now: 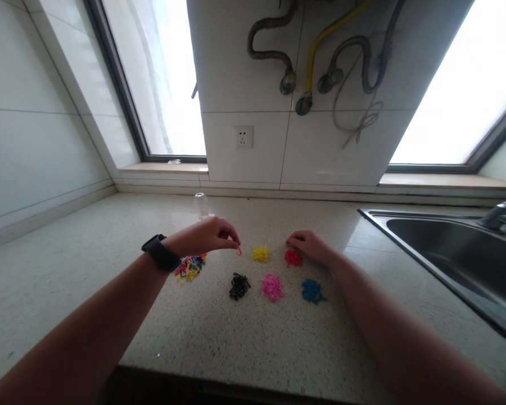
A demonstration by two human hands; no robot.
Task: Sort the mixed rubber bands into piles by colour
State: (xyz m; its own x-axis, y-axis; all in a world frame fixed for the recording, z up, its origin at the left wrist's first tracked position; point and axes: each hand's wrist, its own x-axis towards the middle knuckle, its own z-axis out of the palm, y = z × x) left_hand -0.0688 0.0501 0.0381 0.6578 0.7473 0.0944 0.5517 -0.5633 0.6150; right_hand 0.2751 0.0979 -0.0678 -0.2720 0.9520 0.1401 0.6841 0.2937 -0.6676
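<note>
My left hand (221, 233), with a dark watch on its wrist, pinches a small red rubber band (239, 251) above the counter. Below that wrist lies a mixed pile of coloured rubber bands (190, 268), partly hidden by the arm. My right hand (307, 245) is at the back edge of a red pile (293, 258), its fingertips drawn together; what they hold, if anything, is too small to make out. Between the hands sits a yellow pile (260, 254). Nearer to me are a black pile (239, 286), a pink pile (272, 287) and a blue pile (312, 291).
A clear plastic bottle or cup (200, 205) stands behind my left forearm on the speckled counter (219, 343). To the right is a steel sink (438, 242) with a tap (504, 211). Pipes and a socket (244, 136) are on the tiled wall behind.
</note>
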